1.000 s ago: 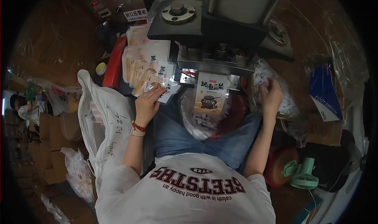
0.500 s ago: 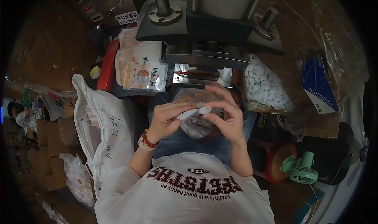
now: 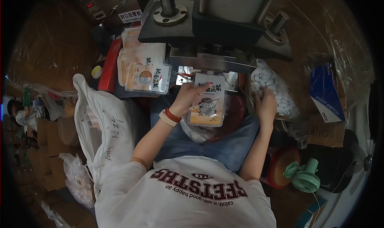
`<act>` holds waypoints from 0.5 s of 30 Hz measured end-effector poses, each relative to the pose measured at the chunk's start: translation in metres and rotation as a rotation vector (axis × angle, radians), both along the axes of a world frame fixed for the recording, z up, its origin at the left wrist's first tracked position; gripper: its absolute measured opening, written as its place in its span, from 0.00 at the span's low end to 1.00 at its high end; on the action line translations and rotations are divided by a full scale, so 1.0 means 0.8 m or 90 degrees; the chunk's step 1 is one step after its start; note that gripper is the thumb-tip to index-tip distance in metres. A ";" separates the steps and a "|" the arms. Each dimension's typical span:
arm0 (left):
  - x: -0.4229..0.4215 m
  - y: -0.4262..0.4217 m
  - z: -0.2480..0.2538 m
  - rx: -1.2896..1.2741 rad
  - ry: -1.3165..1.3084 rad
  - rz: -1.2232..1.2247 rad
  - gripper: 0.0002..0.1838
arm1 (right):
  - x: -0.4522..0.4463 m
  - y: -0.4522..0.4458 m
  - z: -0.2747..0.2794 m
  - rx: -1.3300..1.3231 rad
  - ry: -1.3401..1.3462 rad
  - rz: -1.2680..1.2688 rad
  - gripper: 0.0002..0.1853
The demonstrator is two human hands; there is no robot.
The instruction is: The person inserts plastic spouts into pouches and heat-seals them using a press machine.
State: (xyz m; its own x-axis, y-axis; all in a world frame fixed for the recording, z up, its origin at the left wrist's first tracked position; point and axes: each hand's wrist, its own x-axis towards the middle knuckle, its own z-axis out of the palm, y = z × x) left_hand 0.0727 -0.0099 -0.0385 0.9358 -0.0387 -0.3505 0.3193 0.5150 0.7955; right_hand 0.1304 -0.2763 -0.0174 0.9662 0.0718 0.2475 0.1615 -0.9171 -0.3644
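Note:
My left hand (image 3: 189, 98) is closed on the upper left part of a flat printed pouch (image 3: 206, 108), thumb lying across its front. The pouch hangs upright over my lap, in front of the press, and shows a dark pot picture above an orange lower band. My right hand (image 3: 265, 104) is at the near left edge of a bag of small white plastic caps (image 3: 276, 86). Its fingers are slightly apart among the caps, with their tips partly hidden; no cap shows clearly between them.
A metal press (image 3: 216, 58) stands straight ahead. Left of it lie stacked printed pouches (image 3: 148, 78) beside a red bar (image 3: 109, 66). A large white sack (image 3: 108, 124) is at my left. A blue box (image 3: 326, 94) and a green fan (image 3: 306, 180) stand on the right.
Both hands were together at a white spout piece over my lap. Now the left holds the pouch up, front showing, and the right has moved right to the caps.

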 end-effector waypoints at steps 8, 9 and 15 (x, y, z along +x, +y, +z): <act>-0.021 0.044 0.024 0.589 -0.179 0.090 0.26 | 0.013 -0.011 -0.017 0.312 -0.089 0.045 0.13; -0.031 0.062 0.023 0.849 -0.297 0.228 0.32 | 0.008 -0.012 -0.011 0.384 -0.106 0.052 0.13; -0.113 0.145 -0.013 1.332 -0.249 0.045 0.37 | -0.047 0.045 0.025 0.771 0.001 0.072 0.13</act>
State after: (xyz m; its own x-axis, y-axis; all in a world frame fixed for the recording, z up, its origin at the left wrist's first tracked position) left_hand -0.0174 0.1059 -0.0490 0.9347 0.0817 0.3459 0.0614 -0.9957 0.0692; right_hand 0.0926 -0.2406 0.0029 0.9698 -0.1216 0.2114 0.2172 0.0358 -0.9755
